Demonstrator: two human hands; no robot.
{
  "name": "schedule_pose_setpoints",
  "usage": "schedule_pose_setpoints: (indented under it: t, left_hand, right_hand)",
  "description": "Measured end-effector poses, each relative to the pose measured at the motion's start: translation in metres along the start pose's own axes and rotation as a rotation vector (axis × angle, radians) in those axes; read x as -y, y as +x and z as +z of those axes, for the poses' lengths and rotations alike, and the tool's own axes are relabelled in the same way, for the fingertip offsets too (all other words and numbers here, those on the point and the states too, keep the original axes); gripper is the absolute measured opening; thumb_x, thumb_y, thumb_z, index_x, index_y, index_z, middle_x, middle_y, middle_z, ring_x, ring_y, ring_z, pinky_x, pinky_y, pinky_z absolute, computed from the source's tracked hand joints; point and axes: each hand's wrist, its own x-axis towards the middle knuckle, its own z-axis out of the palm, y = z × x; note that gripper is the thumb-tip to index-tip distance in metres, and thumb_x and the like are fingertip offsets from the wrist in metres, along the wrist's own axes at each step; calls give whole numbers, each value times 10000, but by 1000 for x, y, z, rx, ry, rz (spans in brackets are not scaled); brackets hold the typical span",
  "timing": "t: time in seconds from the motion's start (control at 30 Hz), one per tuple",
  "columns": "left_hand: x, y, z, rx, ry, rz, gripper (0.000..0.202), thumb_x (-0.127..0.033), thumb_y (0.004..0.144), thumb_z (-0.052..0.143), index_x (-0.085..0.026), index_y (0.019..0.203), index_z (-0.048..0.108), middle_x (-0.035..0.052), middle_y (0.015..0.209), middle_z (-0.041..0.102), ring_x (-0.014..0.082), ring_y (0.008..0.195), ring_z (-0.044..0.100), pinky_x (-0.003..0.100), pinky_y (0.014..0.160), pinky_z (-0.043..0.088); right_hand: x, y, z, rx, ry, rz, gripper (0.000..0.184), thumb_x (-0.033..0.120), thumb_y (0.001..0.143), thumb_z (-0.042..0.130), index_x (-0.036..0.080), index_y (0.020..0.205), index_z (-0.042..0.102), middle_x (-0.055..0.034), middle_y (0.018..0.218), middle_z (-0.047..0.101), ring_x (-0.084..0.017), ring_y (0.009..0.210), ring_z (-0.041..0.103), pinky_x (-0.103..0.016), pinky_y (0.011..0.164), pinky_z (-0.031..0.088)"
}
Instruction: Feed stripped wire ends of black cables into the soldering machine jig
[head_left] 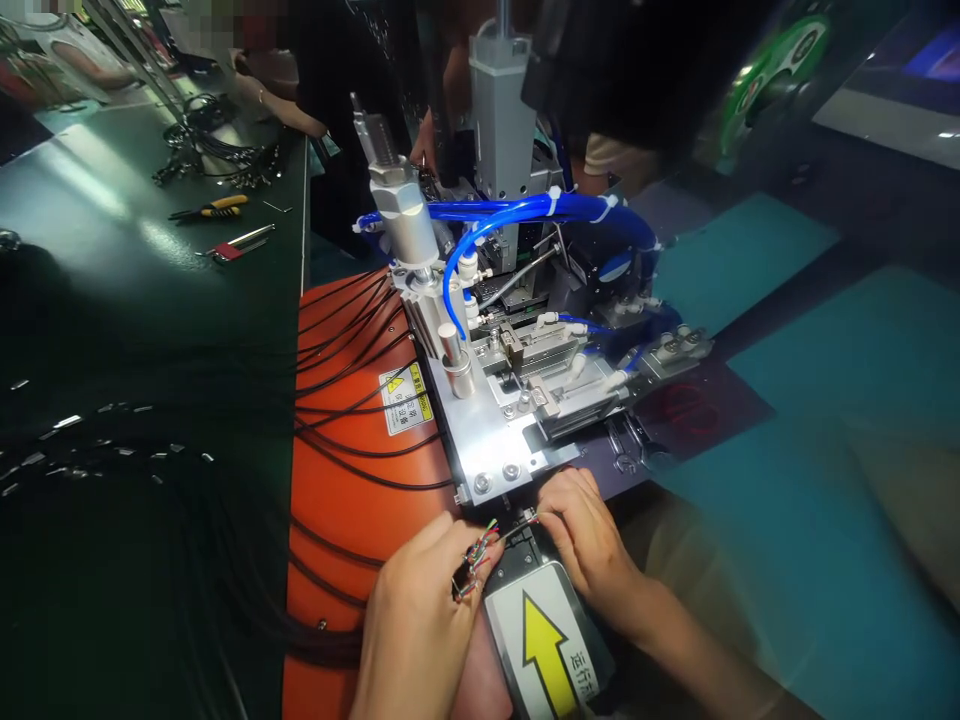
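My left hand (424, 590) is closed around a bundle of thin multicoloured wires (474, 560), some with stripped or coloured ends poking out. Between thumb and fingers, my right hand (592, 545) pinches the tip of a thin dark cable (519, 528) that runs across to the left hand. Both hands are at the front of a metal machine fixture (487, 440) with cylinders and blue air tubes (517, 212). Just below them lies a white plate with a yellow arrow (544, 640).
Black cables (352, 455) cross the orange panel (322, 540) from the left bench. On that bench lie yellow-handled pliers (217, 208), a red-handled tool (236, 245) and a cable pile (217, 145). Wrenches (626, 445) rest right of the fixture. Another person's arm (285, 110) shows behind.
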Motion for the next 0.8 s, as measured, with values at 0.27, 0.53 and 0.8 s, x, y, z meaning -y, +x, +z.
schedule_pose_setpoints:
  t: [0.27, 0.53, 0.8]
  left_hand:
    - [3, 2, -3, 28, 361, 418, 472, -10, 730, 382, -219, 1113, 562, 37, 732, 602, 191, 628, 576, 281, 512, 474]
    - [-2, 9, -5, 57, 681, 578, 564, 31, 649, 454, -187, 1163, 534, -13, 622, 553, 159, 472, 524, 241, 380, 400]
    - [-2, 18, -13, 211, 762, 549, 555, -44, 712, 497, -253, 1225, 461, -9, 734, 611, 158, 528, 572, 217, 390, 394]
  right_hand:
    - [16, 6, -7, 99, 13, 269, 181, 128, 898, 288, 190, 774, 404, -27, 732, 477, -178, 690, 436, -321, 636, 346]
    - [20, 12, -10, 150, -18, 355, 187, 153, 881, 295, 203, 719, 373, -11, 668, 491, -166, 625, 475, -288, 586, 383]
    - [19, 16, -15, 234, 75, 382, 208, 175, 892, 281, 216, 691, 309, 14, 628, 426, -143, 568, 428, -258, 531, 366]
